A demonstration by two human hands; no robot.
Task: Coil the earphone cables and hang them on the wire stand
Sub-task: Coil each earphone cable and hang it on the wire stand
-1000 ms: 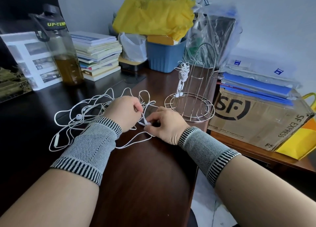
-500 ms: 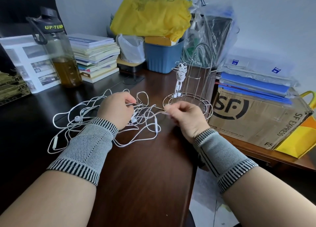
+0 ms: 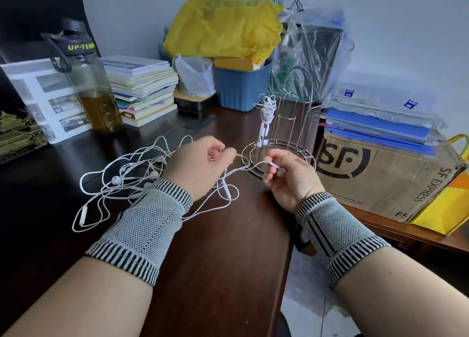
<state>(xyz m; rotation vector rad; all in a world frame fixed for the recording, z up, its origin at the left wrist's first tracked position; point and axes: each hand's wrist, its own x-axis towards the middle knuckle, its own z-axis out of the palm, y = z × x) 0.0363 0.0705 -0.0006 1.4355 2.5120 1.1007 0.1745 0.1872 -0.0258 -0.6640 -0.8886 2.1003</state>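
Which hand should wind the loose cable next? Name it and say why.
Left, probably. The right hand already pinches the plug end near the wire stand, so it can anchor; the left hand sits beside the tangled earphone cables to feed loops.

We see loose earphone cables [image 3: 121, 182] on the table [image 3: 223, 248] left of the wire stand [image 3: 284, 143]; a coiled set [image 3: 266, 111] hangs on it.

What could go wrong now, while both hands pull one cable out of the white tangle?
1. The loose earphone cables are interlaced, so pulling may tighten knots.
2. The right hand works close to the wire stand; a tug could tip it or shake off the coiled earphones.
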